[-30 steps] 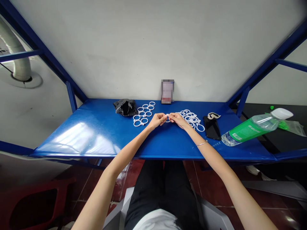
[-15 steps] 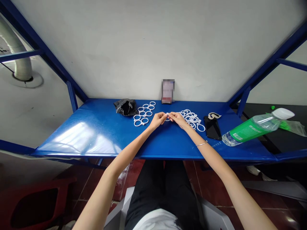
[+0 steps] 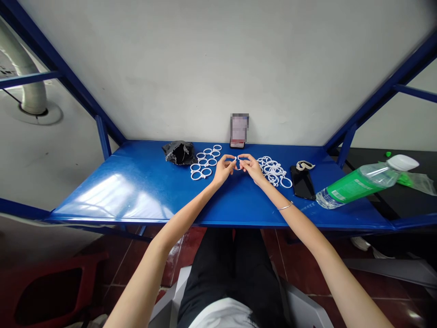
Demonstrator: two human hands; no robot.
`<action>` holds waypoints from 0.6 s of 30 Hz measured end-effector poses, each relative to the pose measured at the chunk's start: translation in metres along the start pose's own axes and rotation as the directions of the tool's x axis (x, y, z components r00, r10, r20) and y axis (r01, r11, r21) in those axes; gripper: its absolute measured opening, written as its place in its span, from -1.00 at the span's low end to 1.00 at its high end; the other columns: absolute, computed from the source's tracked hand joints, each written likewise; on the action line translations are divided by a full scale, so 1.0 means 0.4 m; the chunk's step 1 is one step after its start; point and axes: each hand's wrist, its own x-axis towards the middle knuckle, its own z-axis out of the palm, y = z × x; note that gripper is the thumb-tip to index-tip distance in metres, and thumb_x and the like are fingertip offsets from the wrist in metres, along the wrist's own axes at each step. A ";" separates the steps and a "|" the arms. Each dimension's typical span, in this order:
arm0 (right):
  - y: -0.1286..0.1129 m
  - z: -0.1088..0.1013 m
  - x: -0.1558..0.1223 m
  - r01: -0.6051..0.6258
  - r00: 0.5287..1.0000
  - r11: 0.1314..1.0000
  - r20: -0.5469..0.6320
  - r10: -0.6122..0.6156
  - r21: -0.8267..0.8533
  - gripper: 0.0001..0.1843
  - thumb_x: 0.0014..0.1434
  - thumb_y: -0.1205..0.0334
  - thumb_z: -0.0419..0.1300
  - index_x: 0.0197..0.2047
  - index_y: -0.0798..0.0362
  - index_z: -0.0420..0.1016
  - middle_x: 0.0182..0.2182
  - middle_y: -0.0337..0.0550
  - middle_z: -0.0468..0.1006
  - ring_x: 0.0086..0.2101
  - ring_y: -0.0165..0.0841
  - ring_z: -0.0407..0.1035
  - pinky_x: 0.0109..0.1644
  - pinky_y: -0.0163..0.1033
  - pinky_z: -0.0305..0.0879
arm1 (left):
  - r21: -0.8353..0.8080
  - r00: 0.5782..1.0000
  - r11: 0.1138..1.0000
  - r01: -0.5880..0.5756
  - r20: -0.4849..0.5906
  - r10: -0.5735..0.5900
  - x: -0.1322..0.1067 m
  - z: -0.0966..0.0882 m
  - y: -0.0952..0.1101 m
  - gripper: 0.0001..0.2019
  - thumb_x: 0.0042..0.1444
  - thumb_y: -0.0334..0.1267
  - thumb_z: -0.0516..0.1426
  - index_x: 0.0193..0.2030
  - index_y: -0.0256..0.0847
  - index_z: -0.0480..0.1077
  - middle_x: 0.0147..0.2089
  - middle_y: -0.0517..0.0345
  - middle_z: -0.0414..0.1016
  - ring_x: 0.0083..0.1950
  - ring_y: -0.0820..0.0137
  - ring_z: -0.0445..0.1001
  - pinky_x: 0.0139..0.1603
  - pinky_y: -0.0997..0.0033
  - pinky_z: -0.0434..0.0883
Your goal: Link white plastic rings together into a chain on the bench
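Note:
A white ring (image 3: 238, 169) is held between my two hands above the blue table (image 3: 164, 187). My left hand (image 3: 225, 171) pinches its left side between thumb and fingers. On the other side, my right hand (image 3: 251, 168) grips it the same way, thumb and index finger near the ring's top. Much of the ring is hidden by the fingers. Left of my hands, several white rings (image 3: 205, 172) lie spread out in small groups. A heaped pile of similar white rings (image 3: 286, 182) lies just right of my right hand.
A crumpled black bag (image 3: 180, 153) sits at the back left. Against the wall leans a phone (image 3: 238, 130). At right lie a dark phone (image 3: 302, 183), a whitish curled strap (image 3: 305, 165) on its top end, and a green-labelled bottle (image 3: 362, 182). Blue frame bars (image 3: 75, 91) flank the table.
My fingertips have parted slightly at the top of the ring, and the index fingers are raised and more arched. The ring stays between both hands. The loose rings have not moved.

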 end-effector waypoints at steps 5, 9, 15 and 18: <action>0.000 0.001 -0.001 0.006 1.000 1.000 -0.012 -0.006 -0.017 -0.55 0.10 -0.13 0.28 -0.06 -0.02 0.50 -0.53 -0.28 0.43 -0.46 -0.39 0.28 -0.37 -0.24 0.19 | 0.007 1.000 1.000 -0.005 -0.005 0.005 -0.001 -0.001 0.003 -0.46 -0.03 0.17 0.30 -0.16 -0.27 0.36 -0.53 0.26 0.46 -0.65 0.60 0.25 -0.57 0.54 0.21; -0.001 0.000 -0.001 0.010 1.000 1.000 -0.011 -0.010 -0.009 -0.57 0.07 -0.13 0.30 -0.11 0.00 0.54 -0.53 -0.27 0.45 -0.46 -0.38 0.28 -0.36 -0.24 0.19 | -0.019 1.000 1.000 0.004 0.004 -0.004 0.001 -0.003 0.001 -0.48 -0.04 0.14 0.32 -0.19 -0.30 0.39 -0.53 0.24 0.46 -0.65 0.60 0.26 -0.58 0.54 0.19; 0.007 -0.005 0.002 -0.018 1.000 1.000 -0.014 0.018 0.021 -0.55 0.02 -0.13 0.33 -0.14 0.02 0.56 -0.53 -0.26 0.45 -0.45 -0.39 0.27 -0.36 -0.24 0.18 | -0.046 1.000 0.999 0.019 0.012 -0.018 0.002 -0.004 -0.002 -0.48 -0.08 0.14 0.34 -0.22 -0.30 0.42 -0.54 0.26 0.44 -0.65 0.61 0.24 -0.58 0.54 0.17; 0.013 -0.009 0.005 -0.044 0.999 0.998 0.000 0.044 0.055 -0.54 0.00 -0.11 0.35 -0.13 0.03 0.57 -0.52 -0.26 0.45 -0.44 -0.40 0.28 -0.36 -0.27 0.16 | -0.053 1.000 0.998 0.016 0.017 -0.015 0.003 -0.005 -0.005 -0.50 -0.06 0.11 0.34 -0.23 -0.31 0.42 -0.55 0.26 0.43 -0.64 0.61 0.23 -0.58 0.53 0.17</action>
